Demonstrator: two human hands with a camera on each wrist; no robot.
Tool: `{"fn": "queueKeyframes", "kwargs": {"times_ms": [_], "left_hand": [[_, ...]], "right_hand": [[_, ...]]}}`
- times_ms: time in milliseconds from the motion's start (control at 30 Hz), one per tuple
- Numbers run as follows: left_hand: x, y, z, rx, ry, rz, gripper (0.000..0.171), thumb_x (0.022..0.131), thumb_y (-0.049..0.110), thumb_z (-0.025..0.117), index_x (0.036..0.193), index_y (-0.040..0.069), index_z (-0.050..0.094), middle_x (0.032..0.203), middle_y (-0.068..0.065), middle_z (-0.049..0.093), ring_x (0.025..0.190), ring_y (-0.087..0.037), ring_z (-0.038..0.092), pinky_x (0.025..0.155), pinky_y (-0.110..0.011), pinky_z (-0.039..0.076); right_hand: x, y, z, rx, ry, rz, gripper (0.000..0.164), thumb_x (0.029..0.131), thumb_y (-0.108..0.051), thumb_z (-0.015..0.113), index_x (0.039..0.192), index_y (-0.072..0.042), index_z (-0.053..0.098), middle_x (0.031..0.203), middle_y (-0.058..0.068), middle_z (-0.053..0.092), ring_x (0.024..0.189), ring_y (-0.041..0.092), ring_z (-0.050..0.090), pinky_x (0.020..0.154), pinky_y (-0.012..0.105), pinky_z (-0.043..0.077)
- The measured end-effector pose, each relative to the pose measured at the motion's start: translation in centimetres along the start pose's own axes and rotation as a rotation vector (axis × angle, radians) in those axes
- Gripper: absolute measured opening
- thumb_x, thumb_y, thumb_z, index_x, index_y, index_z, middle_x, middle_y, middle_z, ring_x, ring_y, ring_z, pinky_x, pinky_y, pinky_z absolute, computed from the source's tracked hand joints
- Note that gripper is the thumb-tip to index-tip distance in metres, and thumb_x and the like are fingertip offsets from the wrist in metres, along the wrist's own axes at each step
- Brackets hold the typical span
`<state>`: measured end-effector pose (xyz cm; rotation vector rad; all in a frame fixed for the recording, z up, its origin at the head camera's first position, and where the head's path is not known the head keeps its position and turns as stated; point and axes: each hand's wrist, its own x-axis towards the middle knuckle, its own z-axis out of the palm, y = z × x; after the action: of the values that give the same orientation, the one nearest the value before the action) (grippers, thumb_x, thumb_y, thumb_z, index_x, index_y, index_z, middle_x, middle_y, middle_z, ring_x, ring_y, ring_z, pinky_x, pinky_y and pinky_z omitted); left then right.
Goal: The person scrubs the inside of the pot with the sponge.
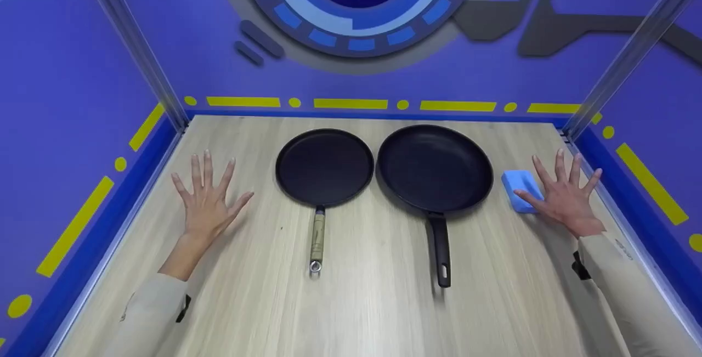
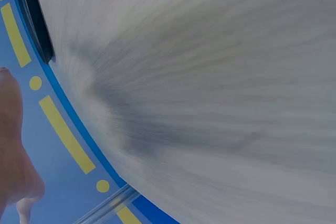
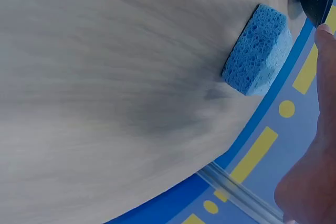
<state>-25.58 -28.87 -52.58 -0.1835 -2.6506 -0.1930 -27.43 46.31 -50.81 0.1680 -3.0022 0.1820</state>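
In the head view, my left hand (image 1: 205, 206) spreads its fingers above the left part of the table, holding nothing. My right hand (image 1: 565, 198) is likewise spread on the right, its thumb passing in front of a blue sponge (image 1: 515, 181). The right wrist view shows the sponge (image 3: 257, 48) lying on the table, apart from that hand. Between the hands lie a flat black pan (image 1: 324, 166) with a greenish-tan handle (image 1: 317, 236) and, right of it, a larger black frying pan (image 1: 436, 168) with a black handle (image 1: 440, 250). Both handles point toward me.
The pale wood-grain table (image 1: 362, 302) is enclosed by a blue back wall (image 1: 181, 28) and side walls. Metal posts (image 1: 131, 44) stand at the back corners. In the left wrist view, a dark pan edge (image 2: 34, 19) shows at upper left.
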Motion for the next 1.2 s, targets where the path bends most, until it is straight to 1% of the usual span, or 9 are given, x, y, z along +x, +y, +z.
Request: {"fn": "queueKeyframes", "kwargs": {"times_ms": [133, 200, 267, 400, 600, 800, 933, 1100, 1200], "left_hand": [[-0.1, 0.7, 0.2, -0.003, 0.042, 0.057, 0.087, 0.089, 0.059, 0.066, 0.161, 0.025, 0.032, 0.17, -0.024, 0.01, 0.158, -0.045, 0.001, 0.117, -0.084, -0.006], [-0.1, 1.2, 0.2, -0.006, 0.042, 0.083, 0.085, 0.088, 0.057, 0.067, 0.16, 0.024, 0.034, 0.169, -0.024, 0.011, 0.157, -0.047, 0.004, 0.116, -0.085, -0.004], [-0.2, 1.7, 0.3, -0.011, 0.021, 0.096, 0.084, 0.09, 0.057, 0.067, 0.16, 0.024, 0.035, 0.169, -0.024, 0.012, 0.156, -0.048, 0.007, 0.115, -0.086, -0.003], [-0.2, 2.5, 0.5, -0.048, -0.052, 0.077, 0.081, 0.094, 0.053, 0.066, 0.16, 0.023, 0.032, 0.169, -0.025, 0.012, 0.156, -0.048, 0.009, 0.116, -0.085, 0.0], [-0.3, 4.0, 0.8, -0.282, -0.157, 0.021, 0.079, 0.098, 0.042, 0.066, 0.162, 0.014, 0.027, 0.168, -0.027, 0.013, 0.155, -0.05, 0.009, 0.119, -0.081, 0.001], [-0.4, 6.3, 0.8, -0.513, -0.217, 0.016, 0.08, 0.097, 0.032, 0.066, 0.161, 0.006, 0.025, 0.163, -0.032, 0.025, 0.15, -0.053, 0.018, 0.116, -0.076, 0.016], [-0.6, 8.1, 0.9, -0.62, -0.275, 0.014, 0.082, 0.096, 0.031, 0.068, 0.162, 0.008, 0.024, 0.159, -0.029, 0.035, 0.146, -0.052, 0.028, 0.112, -0.074, 0.024], [-1.3, 10.2, 1.1, -0.756, -0.409, -0.025, 0.085, 0.097, 0.033, 0.07, 0.164, 0.016, 0.021, 0.154, -0.026, 0.044, 0.143, -0.047, 0.036, 0.117, -0.071, 0.028], [-1.5, 11.2, 1.0, -0.852, -0.464, -0.032, 0.084, 0.098, 0.03, 0.07, 0.164, 0.015, 0.021, 0.147, -0.027, 0.051, 0.137, -0.045, 0.048, 0.117, -0.065, 0.039]], "right_hand": [[0.1, -0.2, 0.3, 0.035, -0.027, 0.007, 0.098, 0.095, -0.066, 0.055, 0.165, -0.02, 0.005, 0.165, 0.036, -0.008, 0.148, 0.059, -0.024, 0.105, 0.087, -0.025], [0.1, -0.3, 0.6, 0.07, -0.055, 0.003, 0.1, 0.095, -0.063, 0.058, 0.165, -0.019, 0.002, 0.164, 0.037, -0.006, 0.148, 0.062, -0.018, 0.106, 0.088, -0.022], [0.2, -0.3, 0.7, 0.115, -0.085, -0.005, 0.103, 0.093, -0.058, 0.063, 0.165, -0.017, 0.001, 0.164, 0.039, -0.002, 0.148, 0.063, -0.013, 0.109, 0.088, -0.016], [0.4, -0.4, 1.1, 0.202, -0.128, -0.022, 0.107, 0.092, -0.049, 0.07, 0.164, -0.011, 0.002, 0.161, 0.041, 0.007, 0.149, 0.064, -0.001, 0.115, 0.085, -0.005], [0.5, -0.3, 1.3, 0.306, -0.151, -0.002, 0.104, 0.093, -0.045, 0.071, 0.162, -0.001, 0.007, 0.159, 0.044, 0.014, 0.148, 0.063, 0.007, 0.12, 0.08, 0.004], [0.5, -0.2, 1.3, 0.337, -0.162, 0.036, 0.097, 0.095, -0.042, 0.068, 0.158, 0.009, 0.014, 0.154, 0.047, 0.02, 0.14, 0.065, 0.023, 0.112, 0.081, 0.025], [0.4, -0.2, 1.1, 0.356, -0.184, 0.047, 0.094, 0.097, -0.042, 0.066, 0.156, 0.012, 0.017, 0.151, 0.048, 0.02, 0.136, 0.064, 0.027, 0.108, 0.081, 0.032], [-0.1, -0.1, 1.2, 0.358, -0.179, 0.051, 0.093, 0.096, -0.039, 0.069, 0.154, 0.015, 0.02, 0.149, 0.049, 0.022, 0.133, 0.064, 0.03, 0.106, 0.081, 0.035], [-0.3, 0.0, 1.2, 0.336, -0.174, 0.055, 0.095, 0.095, -0.039, 0.072, 0.152, 0.018, 0.022, 0.146, 0.051, 0.025, 0.13, 0.064, 0.032, 0.105, 0.08, 0.037]]}}
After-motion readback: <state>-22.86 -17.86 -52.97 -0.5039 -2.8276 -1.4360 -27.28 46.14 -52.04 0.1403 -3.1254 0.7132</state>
